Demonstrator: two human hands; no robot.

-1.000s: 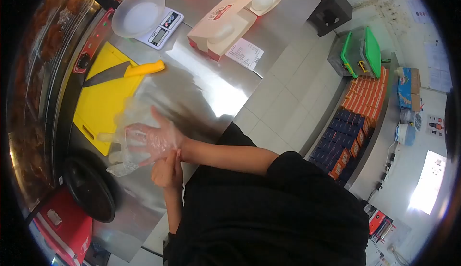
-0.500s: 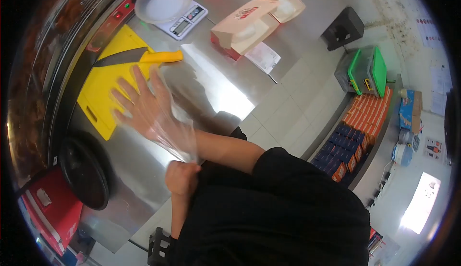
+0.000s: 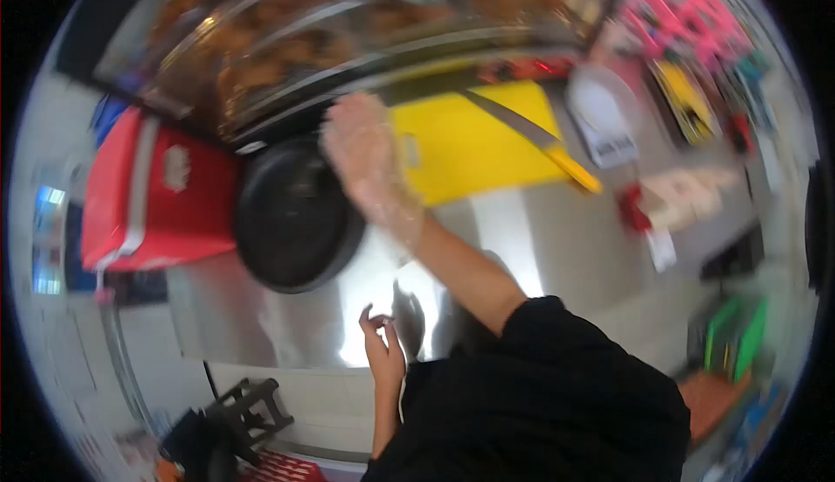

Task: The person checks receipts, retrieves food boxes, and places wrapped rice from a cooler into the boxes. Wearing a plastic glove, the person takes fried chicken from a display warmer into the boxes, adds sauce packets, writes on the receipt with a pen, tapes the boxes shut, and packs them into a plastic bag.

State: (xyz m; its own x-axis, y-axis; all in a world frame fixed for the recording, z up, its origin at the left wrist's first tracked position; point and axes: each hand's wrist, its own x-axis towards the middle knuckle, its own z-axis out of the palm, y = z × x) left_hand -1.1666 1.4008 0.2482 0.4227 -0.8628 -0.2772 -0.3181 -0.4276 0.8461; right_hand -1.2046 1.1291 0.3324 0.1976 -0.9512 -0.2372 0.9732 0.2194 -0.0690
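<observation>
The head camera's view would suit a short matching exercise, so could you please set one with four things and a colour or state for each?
1. Cutting board
2. Knife
3. Right hand
4. Left hand

A. Ungloved
B. Yellow-handled
C. Flat and yellow
D. Inside a clear glove

Pairs: 1-C, 2-B, 3-D, 4-A

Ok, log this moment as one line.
right hand: transparent plastic glove, near round black object and yellow rectangular cutting board; left hand: bare, near edge of shiny metal counter; yellow-handled knife: on board
</observation>
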